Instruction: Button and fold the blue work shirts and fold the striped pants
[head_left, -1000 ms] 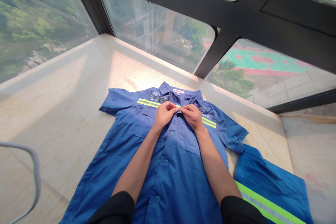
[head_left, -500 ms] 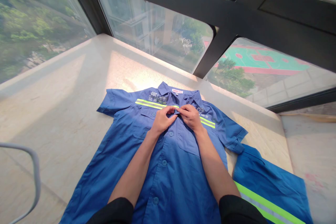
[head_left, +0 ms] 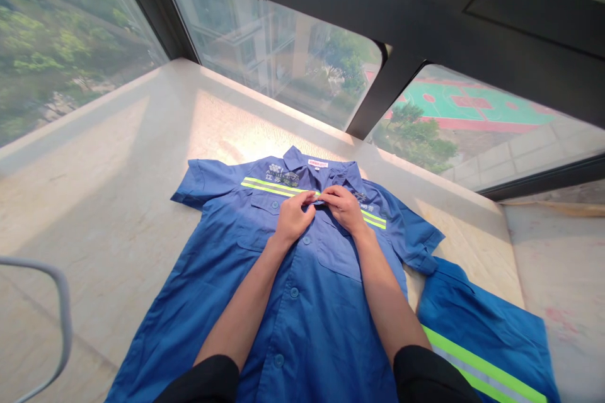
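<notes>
Left hand (head_left: 293, 220) and right hand (head_left: 345, 209) close together, both pinching blue shirt (head_left: 331, 327) at upper front (exact grip partly hidden). Shirt lies face up on pale sill (head_left: 85, 214), sleeves (head_left: 208, 182) spread; green-striped blue garment (head_left: 482, 308) just beside.

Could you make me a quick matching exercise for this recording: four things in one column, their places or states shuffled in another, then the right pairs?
Things
1. Left hand
2. Second blue garment
3. Grey tube
4. White label

Places and states
A. Inside the collar
B. At the picture's left edge
C. Pinching cloth at the front of the shirt
D. In the picture's lower right

Pairs: 1-C, 2-D, 3-B, 4-A
</notes>
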Demonstrator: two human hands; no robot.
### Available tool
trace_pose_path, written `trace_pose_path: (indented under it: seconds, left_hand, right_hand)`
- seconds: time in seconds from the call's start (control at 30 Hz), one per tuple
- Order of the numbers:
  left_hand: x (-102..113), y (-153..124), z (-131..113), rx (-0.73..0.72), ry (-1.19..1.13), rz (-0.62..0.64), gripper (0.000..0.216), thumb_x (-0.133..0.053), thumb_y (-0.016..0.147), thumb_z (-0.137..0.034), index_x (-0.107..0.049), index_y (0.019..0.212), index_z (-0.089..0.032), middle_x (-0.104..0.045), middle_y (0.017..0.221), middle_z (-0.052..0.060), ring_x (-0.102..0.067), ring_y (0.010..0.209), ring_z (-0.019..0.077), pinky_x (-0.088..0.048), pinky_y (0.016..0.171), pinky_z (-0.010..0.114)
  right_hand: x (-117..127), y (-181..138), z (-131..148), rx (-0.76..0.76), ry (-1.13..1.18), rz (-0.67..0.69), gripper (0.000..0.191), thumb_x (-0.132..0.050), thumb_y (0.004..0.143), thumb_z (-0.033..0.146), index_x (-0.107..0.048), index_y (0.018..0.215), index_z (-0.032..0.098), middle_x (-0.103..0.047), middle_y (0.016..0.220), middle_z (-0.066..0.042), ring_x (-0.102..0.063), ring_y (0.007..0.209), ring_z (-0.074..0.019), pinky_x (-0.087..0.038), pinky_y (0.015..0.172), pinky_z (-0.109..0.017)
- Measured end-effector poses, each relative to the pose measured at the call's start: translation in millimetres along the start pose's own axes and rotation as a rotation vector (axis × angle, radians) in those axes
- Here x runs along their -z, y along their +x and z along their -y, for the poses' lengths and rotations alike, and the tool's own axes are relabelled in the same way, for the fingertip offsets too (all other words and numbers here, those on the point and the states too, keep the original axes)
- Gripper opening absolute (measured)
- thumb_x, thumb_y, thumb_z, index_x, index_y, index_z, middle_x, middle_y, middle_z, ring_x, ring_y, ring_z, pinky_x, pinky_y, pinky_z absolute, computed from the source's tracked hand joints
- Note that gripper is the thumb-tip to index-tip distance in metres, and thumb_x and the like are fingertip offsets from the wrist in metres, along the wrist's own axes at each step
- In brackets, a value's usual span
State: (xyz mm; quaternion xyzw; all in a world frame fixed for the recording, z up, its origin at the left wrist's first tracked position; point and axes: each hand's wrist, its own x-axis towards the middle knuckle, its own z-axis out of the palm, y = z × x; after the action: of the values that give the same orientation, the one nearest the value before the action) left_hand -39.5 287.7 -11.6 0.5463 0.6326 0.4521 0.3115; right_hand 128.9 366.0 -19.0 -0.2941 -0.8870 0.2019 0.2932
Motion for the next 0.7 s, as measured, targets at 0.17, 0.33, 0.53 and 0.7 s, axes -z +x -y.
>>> trace_pose_path:
  seconds: [0.17, 0.33, 0.53, 0.7]
  left_hand:
    - [0.4, 1.5, -0.8, -0.035, 0.119, 0.000, 0.041, -0.058, 0.079, -0.008, -0.071, 0.117, -0.020, -0.076, 0.111, 0.006, -0.072, 0.101, 0.0220, -0.054, 0.097, 0.035]
    - [2.2, 2.2, -3.9, -0.077, 0.210, 0.004, 0.035, -0.055, 0.083, -0.009, -0.074, 0.109, -0.022, -0.076, 0.111, 0.005, -0.072, 0.102, 0.0226, -0.055, 0.094, 0.035]
    - [1.0, 1.7, -3.3, -0.025, 0.127, -0.012, 0.033, -0.055, 0.082, -0.006, -0.072, 0.107, -0.020, -0.077, 0.104, 0.006, -0.073, 0.097, 0.0214, -0.056, 0.091, 0.033]
    - [1.8, 2.3, -2.6, 0.012, 0.062, -0.026, 0.030, -0.055, 0.083, -0.007, -0.072, 0.103, -0.020, -0.077, 0.101, 0.006, -0.073, 0.095, 0.0211, -0.057, 0.090, 0.033]
  right_hand:
    - [-1.3, 3.5, 5.2, -0.037, -0.033, 0.037, 0.031, -0.047, 0.091, 0.009, -0.073, 0.100, 0.023, -0.067, 0.099, -0.008, -0.060, 0.095, -0.0219, -0.048, 0.086, -0.035]
    - [-4.4, 7.5, 10.0, -0.073, -0.045, 0.050, 0.028, -0.049, 0.087, 0.006, -0.070, 0.098, 0.020, -0.066, 0.101, -0.010, -0.059, 0.099, -0.0240, -0.047, 0.089, -0.037]
    - [-4.9, 8.7, 13.7, -0.087, 0.018, -0.038, 0.021, -0.051, 0.090, 0.011, -0.068, 0.097, 0.021, -0.065, 0.100, -0.009, -0.060, 0.097, -0.0243, -0.049, 0.087, -0.037]
    - [-4.4, 9.3, 19.1, -0.171, 0.056, -0.126, 0.016, -0.056, 0.091, 0.019, -0.066, 0.104, 0.022, -0.061, 0.108, -0.010, -0.060, 0.100, -0.0240, -0.051, 0.087, -0.037]
